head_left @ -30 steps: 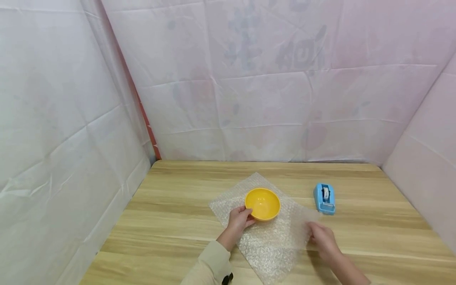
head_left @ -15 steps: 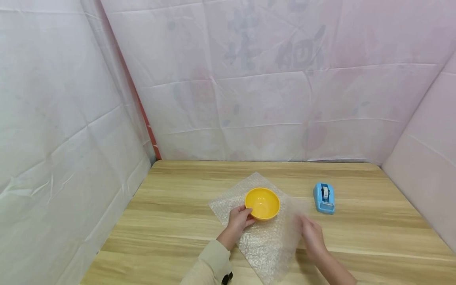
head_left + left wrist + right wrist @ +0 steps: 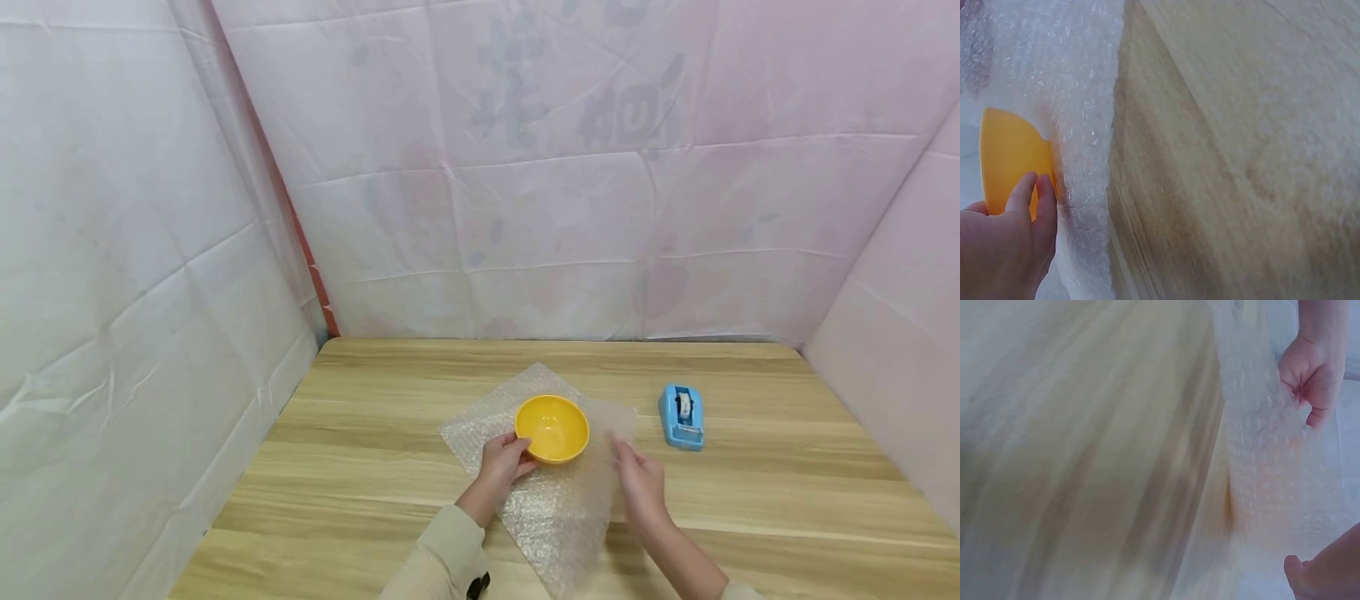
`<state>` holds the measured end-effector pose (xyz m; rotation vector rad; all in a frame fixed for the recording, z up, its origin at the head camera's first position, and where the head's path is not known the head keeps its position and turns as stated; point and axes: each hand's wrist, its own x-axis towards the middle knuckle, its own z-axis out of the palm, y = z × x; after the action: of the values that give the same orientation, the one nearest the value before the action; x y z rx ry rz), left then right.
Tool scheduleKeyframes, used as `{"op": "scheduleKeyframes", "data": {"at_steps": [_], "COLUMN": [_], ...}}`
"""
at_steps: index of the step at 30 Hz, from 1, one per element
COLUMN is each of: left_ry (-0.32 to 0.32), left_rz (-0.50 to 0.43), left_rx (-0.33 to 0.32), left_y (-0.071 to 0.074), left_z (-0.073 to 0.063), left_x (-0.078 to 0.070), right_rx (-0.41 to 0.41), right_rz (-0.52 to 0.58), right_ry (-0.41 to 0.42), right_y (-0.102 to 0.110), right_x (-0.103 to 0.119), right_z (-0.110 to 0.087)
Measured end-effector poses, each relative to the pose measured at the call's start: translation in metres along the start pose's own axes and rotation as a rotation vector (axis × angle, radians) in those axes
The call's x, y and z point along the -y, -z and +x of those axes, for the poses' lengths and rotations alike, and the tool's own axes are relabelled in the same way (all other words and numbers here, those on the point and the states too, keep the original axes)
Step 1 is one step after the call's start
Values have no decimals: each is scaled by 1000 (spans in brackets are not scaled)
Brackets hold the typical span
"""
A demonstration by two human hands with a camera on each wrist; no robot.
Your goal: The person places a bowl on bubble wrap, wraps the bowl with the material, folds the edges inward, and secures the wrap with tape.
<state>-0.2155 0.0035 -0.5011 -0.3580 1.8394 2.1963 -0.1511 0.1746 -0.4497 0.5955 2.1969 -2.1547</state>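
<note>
A yellow bowl (image 3: 552, 429) stands upright on a sheet of clear bubble wrap (image 3: 534, 517). My left hand (image 3: 501, 467) grips the bowl's near-left side, thumb at the rim; in the left wrist view its fingers (image 3: 1022, 197) lie against the outer wall. To the right of the bowl, my right hand (image 3: 641, 487) pinches the right corner of the wrap and holds that part raised off the table. Seen from the right wrist, the lifted bubble wrap (image 3: 1254, 400) stands between the camera and the bowl, whose yellow shows only faintly through it.
A blue tape dispenser (image 3: 682, 419) with a roll of tape sits to the right, beyond my right hand. The wooden table (image 3: 360, 433) ends at pale cloth sheets (image 3: 480, 208) hung at the back and both sides.
My right hand has moved left toward the bowl, bringing the lifted wrap corner with it and folding it inward. The left hand and the bowl have stayed in place.
</note>
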Motion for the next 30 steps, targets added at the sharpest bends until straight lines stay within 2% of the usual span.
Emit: {"op": "scheduleKeyframes", "data": {"at_steps": [5,12,15,19,22,27,30], "left_ry": [-31,25,22,-1,-8,-12,-22], "left_rz": [3,7,5,3,9,23,27], "left_rx": [14,-17,-17,-13,-10,-1,7], "left_y": [1,-1,-1,-2,-1,0,1], "left_z": [-4,-4,-3,-5,-4,-2,-1], "left_x": [-3,-5,-4,-5,-5,-2,0], "right_rx": [-28,-78,-106,-23,69,181,230], "right_rz": [-38,-111,-140,-162,-211,-347,-482], "right_ry": [36,91,118,216,304,449,592], "right_y": [-8,-23,-31,-38,-39,-35,-29], "right_x": [3,3,0,-5,-8,-12,-17], "right_z": [0,0,1,2,3,6,11]}}
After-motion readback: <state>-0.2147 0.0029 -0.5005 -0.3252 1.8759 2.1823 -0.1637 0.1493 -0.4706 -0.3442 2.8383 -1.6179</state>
